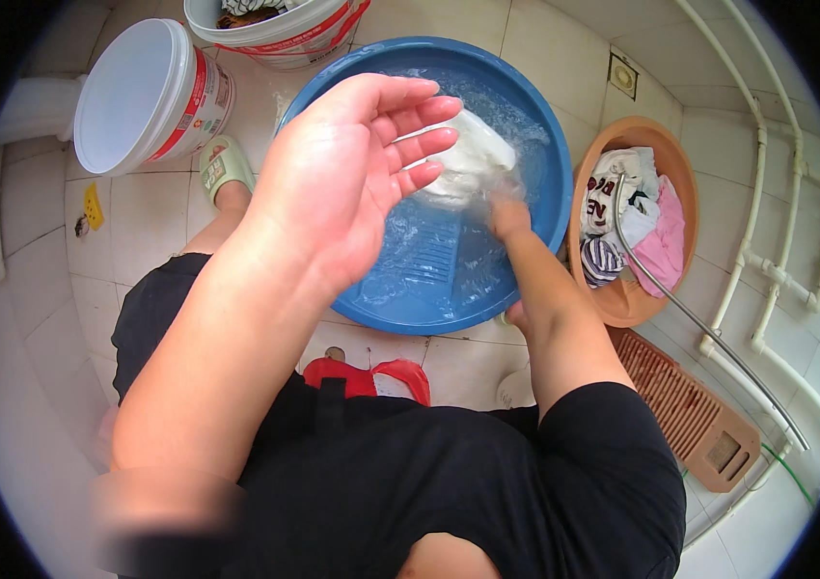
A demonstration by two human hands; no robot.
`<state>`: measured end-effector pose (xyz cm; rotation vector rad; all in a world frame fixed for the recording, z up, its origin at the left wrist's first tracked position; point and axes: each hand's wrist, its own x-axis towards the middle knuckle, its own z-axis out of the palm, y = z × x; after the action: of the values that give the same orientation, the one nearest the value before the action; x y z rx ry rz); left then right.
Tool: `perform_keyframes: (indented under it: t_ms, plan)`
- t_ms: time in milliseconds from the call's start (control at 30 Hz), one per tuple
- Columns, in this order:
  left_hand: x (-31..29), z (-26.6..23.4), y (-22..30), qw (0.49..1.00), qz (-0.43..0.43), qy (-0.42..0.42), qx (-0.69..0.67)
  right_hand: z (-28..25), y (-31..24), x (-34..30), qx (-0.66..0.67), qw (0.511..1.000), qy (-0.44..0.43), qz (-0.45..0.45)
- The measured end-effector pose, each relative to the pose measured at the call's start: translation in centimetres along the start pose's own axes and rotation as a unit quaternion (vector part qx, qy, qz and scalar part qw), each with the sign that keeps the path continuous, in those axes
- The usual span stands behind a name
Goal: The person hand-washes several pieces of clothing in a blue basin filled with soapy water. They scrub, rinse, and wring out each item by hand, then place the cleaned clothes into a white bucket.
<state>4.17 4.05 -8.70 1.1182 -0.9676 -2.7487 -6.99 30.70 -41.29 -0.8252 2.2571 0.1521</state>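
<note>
A large blue basin (557, 217) of water stands on the floor, with a ribbed washboard surface (420, 253) moulded into its near side. Wet white cloth (478, 150) lies bunched in the water toward the far side. My left hand (357, 159) is raised above the basin's left part, nearer to the camera, palm showing and fingers stretched out, with nothing in it. Down at the cloth's right edge is my right hand (505, 205); its fingers are smeared by motion and splashing, so their grip on the cloth is unclear.
An orange basin (682, 164) of clothes stands at the right, crossed by a metal tube (709, 333). Below it lies a brown washboard (690, 410). White pipes (752, 227) run along the right wall. White buckets (125, 96) (285, 34) stand at far left.
</note>
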Motion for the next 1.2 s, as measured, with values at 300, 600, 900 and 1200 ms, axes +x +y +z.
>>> perform_keyframes:
  t_ms: [300, 600, 900, 1200]
  plan:
    - [0.3, 0.6, -0.4, 1.000, -0.017, -0.016, 0.000, 8.0, 0.7, -0.2, 0.027, 0.994, -0.106, -0.016]
    - [-1.1, 1.2, 0.0, 0.999, -0.023, -0.018, -0.019, -4.3, -3.7, -4.9, 0.756, 0.630, 0.088, 0.155]
    - [-2.2, 0.7, 1.7, 0.998, 0.008, -0.011, -0.059, -27.2, -8.7, -20.4, 0.783, 0.546, 0.230, -0.189]
    - [-2.4, -0.1, 2.5, 0.998, 0.006, -0.022, -0.064, -35.5, -13.3, -26.9, 0.689, 0.559, 0.370, -0.278]
